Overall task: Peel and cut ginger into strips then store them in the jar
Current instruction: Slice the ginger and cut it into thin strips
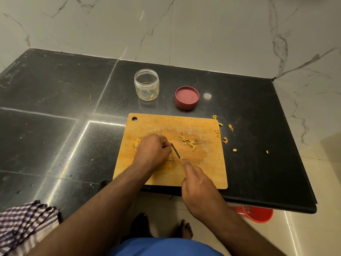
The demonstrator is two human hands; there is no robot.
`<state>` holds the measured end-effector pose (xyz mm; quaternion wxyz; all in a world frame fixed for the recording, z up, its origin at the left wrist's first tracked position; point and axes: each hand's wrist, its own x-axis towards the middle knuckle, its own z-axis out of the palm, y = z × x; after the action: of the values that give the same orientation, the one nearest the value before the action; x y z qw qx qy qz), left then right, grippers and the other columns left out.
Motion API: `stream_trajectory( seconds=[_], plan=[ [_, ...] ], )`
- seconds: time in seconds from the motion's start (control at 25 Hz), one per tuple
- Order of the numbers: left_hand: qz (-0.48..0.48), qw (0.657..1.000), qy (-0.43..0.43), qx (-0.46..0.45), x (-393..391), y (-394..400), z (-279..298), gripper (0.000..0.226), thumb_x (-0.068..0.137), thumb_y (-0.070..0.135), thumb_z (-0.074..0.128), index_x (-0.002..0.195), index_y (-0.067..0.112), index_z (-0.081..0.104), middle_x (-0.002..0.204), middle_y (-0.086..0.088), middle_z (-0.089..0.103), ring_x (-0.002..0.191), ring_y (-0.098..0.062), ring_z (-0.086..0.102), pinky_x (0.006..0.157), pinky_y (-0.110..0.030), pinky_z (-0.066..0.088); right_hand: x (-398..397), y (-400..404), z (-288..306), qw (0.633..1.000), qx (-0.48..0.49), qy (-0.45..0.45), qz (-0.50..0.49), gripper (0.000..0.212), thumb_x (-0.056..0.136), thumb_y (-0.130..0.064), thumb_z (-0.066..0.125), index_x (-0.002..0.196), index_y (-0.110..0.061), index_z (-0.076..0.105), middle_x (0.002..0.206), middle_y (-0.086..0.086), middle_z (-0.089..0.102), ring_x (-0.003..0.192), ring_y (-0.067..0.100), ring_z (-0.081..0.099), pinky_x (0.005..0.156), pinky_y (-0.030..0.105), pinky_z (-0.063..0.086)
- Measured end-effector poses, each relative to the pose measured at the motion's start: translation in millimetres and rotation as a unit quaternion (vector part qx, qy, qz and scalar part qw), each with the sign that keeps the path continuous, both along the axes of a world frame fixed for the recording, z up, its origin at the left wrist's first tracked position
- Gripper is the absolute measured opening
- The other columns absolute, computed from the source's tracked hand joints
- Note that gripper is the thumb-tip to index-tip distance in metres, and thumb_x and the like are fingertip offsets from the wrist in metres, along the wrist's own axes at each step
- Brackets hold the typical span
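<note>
A wooden cutting board [206,172] lies on the black counter. My left hand [152,151] is curled over a piece of ginger, mostly hidden beneath it; a bit of ginger [136,145] shows at its left. My right hand [197,183] grips a knife [175,150], its blade pointing up-left beside my left fingertips. Cut ginger strips [189,142] lie on the board to the right of the blade. A clear open jar [146,85] with a few strips at its bottom stands behind the board. Its red lid [187,97] lies upside down to the right.
Ginger peel scraps [225,139] are scattered off the board's right edge. A checked cloth [25,224] lies at the counter's near left. A red bucket [258,214] stands on the floor under the counter's right edge. Marble walls close the back.
</note>
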<state>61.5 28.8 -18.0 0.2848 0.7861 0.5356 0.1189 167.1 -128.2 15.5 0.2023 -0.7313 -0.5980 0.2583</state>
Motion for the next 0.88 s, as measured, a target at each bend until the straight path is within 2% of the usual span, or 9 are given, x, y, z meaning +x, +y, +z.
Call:
stream_trajectory(
  seconds=[0.12, 0.24, 0.32, 0.56, 0.68, 0.88],
  plan=[
    [0.003, 1.000, -0.001, -0.010, 0, 0, 0, 0.012, 0.084, 0.022, 0.067, 0.087, 0.024, 0.078, 0.087, 0.008, 0.073, 0.081, -0.012, 0.065, 0.070, -0.034, 0.057, -6, 1, 1, 0.999, -0.027, -0.027, 0.003, 0.058, 0.099, -0.014, 0.033, 0.153, -0.026, 0.016, 0.125, 0.003, 0.046, 0.095, 0.022, 0.056, 0.074, 0.033, 0.045],
    [0.006, 1.000, 0.002, -0.013, 1, 0, 0, 0.011, 0.085, 0.024, 0.067, 0.089, 0.024, 0.078, 0.088, 0.008, 0.074, 0.082, -0.012, 0.065, 0.071, -0.036, 0.057, -9, -3, 3, 0.999, -0.044, -0.031, -0.002, 0.059, 0.099, -0.013, 0.033, 0.153, -0.028, 0.013, 0.122, 0.002, 0.046, 0.090, 0.020, 0.055, 0.071, 0.032, 0.044],
    [0.010, 1.000, 0.004, -0.017, 1, 1, -1, 0.011, 0.086, 0.027, 0.068, 0.091, 0.025, 0.078, 0.089, 0.008, 0.073, 0.083, -0.012, 0.064, 0.073, -0.036, 0.058, -9, -12, 6, 0.998, -0.051, -0.020, -0.006, 0.058, 0.100, -0.015, 0.033, 0.153, -0.029, 0.012, 0.121, -0.001, 0.046, 0.088, 0.015, 0.053, 0.070, 0.027, 0.042],
    [0.016, 1.000, -0.001, 0.005, 0, -5, -1, 0.009, 0.088, 0.028, 0.071, 0.094, 0.025, 0.077, 0.090, 0.007, 0.071, 0.086, -0.012, 0.063, 0.075, -0.039, 0.058, 1, -23, 14, 0.999, -0.016, -0.034, -0.014, 0.055, 0.100, -0.016, 0.034, 0.152, -0.024, 0.020, 0.124, -0.002, 0.047, 0.095, 0.013, 0.052, 0.078, 0.024, 0.045],
    [0.020, 1.000, -0.004, 0.022, 0, -8, -1, 0.011, 0.088, 0.031, 0.072, 0.095, 0.024, 0.076, 0.091, 0.006, 0.070, 0.087, -0.013, 0.061, 0.076, -0.039, 0.057, 2, -16, 12, 1.000, 0.000, -0.010, -0.026, 0.054, 0.100, -0.018, 0.036, 0.152, -0.028, 0.021, 0.124, -0.004, 0.050, 0.098, 0.011, 0.054, 0.082, 0.026, 0.048],
    [0.012, 1.000, 0.011, 0.027, -5, -6, -3, 0.014, 0.088, 0.034, 0.070, 0.099, 0.028, 0.077, 0.095, 0.007, 0.071, 0.089, -0.012, 0.063, 0.077, -0.039, 0.058, 1, -7, 8, 1.000, 0.009, -0.001, -0.010, 0.053, 0.100, -0.018, 0.035, 0.151, -0.026, 0.023, 0.129, -0.002, 0.050, 0.104, 0.010, 0.053, 0.086, 0.022, 0.044]
  ],
)
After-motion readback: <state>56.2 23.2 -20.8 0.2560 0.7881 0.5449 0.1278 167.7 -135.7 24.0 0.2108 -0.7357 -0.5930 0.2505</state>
